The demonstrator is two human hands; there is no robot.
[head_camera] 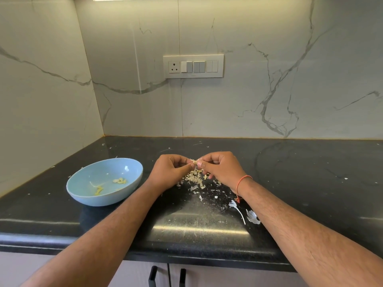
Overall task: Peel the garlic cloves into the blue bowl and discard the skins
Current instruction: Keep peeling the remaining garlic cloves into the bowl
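walls: white marble-veined panels – switch plate | counter: glossy black countertop | below: cabinet doors – black handles

Both forearms are bare and sleeveless, and a thin orange thread bracelet with a small knotted tail circles the right wrist.

Shiny black stone counter, marble-look walls, matte blue bowl

The countertop looks like polished black stone, glossy enough to mirror the light in streaks, finely speckled. The backsplash is smooth, pale, grey-veined marble-look slab with a soft sheen. The blue bowl seems ceramic with a matte, slightly satin glaze. The garlic skins are thin, dry and papery. The switch plate looks like smooth plastic, and the cabinet handles are matte black.
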